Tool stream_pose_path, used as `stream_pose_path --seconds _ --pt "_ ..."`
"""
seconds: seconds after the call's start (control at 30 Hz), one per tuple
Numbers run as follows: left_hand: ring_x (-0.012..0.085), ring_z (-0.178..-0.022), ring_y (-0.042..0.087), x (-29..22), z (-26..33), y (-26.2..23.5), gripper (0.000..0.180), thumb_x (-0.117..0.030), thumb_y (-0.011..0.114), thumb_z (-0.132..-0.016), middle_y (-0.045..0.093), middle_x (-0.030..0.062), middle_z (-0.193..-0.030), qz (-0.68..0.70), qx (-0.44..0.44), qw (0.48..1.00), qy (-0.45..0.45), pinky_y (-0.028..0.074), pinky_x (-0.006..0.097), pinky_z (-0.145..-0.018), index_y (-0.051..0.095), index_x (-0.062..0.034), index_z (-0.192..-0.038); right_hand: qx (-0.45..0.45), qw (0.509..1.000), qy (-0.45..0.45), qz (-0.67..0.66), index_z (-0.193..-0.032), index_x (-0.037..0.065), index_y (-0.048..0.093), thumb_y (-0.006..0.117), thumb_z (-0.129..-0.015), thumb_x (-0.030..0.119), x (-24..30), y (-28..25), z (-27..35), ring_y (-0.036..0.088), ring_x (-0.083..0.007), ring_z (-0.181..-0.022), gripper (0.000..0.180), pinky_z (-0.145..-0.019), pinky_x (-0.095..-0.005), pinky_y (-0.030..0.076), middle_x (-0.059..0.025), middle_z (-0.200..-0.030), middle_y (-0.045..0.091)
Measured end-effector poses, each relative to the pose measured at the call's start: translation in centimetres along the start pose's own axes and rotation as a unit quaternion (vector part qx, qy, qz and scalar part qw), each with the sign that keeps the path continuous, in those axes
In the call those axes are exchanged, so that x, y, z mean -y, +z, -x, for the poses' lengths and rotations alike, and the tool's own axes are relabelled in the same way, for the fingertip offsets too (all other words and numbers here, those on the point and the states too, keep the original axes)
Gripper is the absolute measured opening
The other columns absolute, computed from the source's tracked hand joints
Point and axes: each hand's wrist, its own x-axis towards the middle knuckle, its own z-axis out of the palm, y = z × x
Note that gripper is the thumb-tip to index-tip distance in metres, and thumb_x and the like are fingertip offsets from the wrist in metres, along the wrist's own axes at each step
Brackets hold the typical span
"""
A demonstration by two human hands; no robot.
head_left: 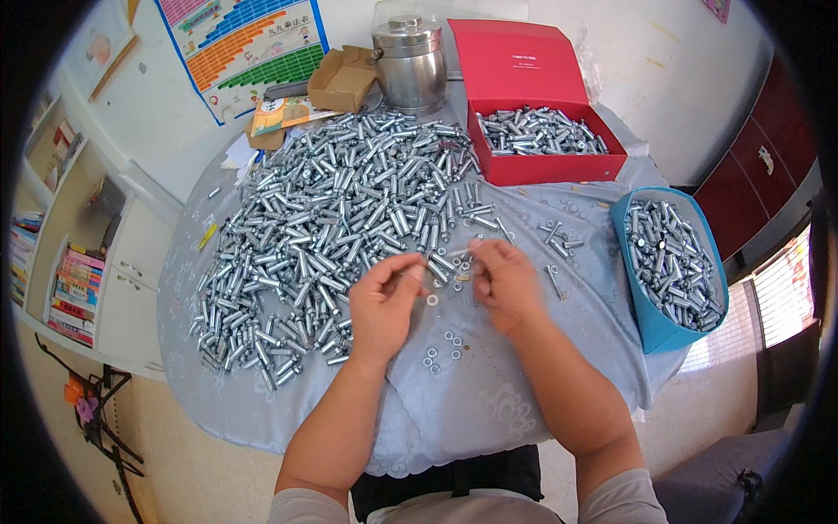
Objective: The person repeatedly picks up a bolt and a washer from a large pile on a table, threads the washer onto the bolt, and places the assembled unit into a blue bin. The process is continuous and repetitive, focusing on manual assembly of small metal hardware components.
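My left hand is closed in a pinch at the near edge of a large heap of silvery metal expansion bolts. A slim bolt shows at its fingertips, partly hidden. To its right, my right hand also has thumb and forefinger together; a pale, blurred piece at their tips is too unclear to name. Between the hands lie a few loose bolts, and a washer rests beside the left fingers. Several hex nuts are scattered on the grey tablecloth closer to me.
Bolts fill an open red box at the back right and a blue bin at the right edge. Several loose bolts lie between bin and heap. Behind the heap stand a steel pot and a small cardboard box.
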Motion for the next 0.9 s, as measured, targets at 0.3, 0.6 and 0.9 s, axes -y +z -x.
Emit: stream_pose_path --seconds 0.3,0.6,0.9 --pt "0.0299 -0.116 0.053 -0.9 -0.9 -1.3 0.028 -0.004 0.059 -0.084 0.065 0.0100 -0.115 -0.459 0.007 0.850 0.259 0.038 0.044 -0.102 0.067 -0.0078 -0.111 -0.280 0.925 -0.254 0.040 -0.107 0.001 0.060 0.056 -0.092 0.014 1.3 -5.7 -4.5 0.054 -0.0127 -0.074 0.021 -0.067 -0.0262 0.045 -0.0070 -0.087 0.058" --pt "0.0309 -0.117 0.048 -0.3 -0.9 -0.4 0.029 -0.004 0.064 -0.076 0.062 0.0046 -0.113 -0.547 0.135 0.773 0.290 0.029 0.053 -0.109 0.071 -0.0129 -0.103 -0.294 0.893 -0.297 0.169 -0.116 -0.003 0.059 0.057 -0.087 0.011 0.1 -6.0 -5.8 0.052 -0.0272 -0.111 0.032 -0.100 -0.0358 0.038 -0.0167 -0.117 0.056" --pt "0.0290 -0.097 0.053 -0.5 -0.5 -0.2 0.019 -0.007 0.071 -0.073 0.061 0.0067 -0.097 -0.490 0.075 0.833 0.245 0.042 0.044 -0.092 0.067 -0.0083 -0.092 -0.250 0.785 -0.452 0.343 -0.104 0.000 0.064 0.059 -0.084 0.006 0.9 -3.6 -2.8 0.053 -0.0304 -0.114 0.021 -0.099 -0.0356 0.039 -0.0181 -0.118 0.057"
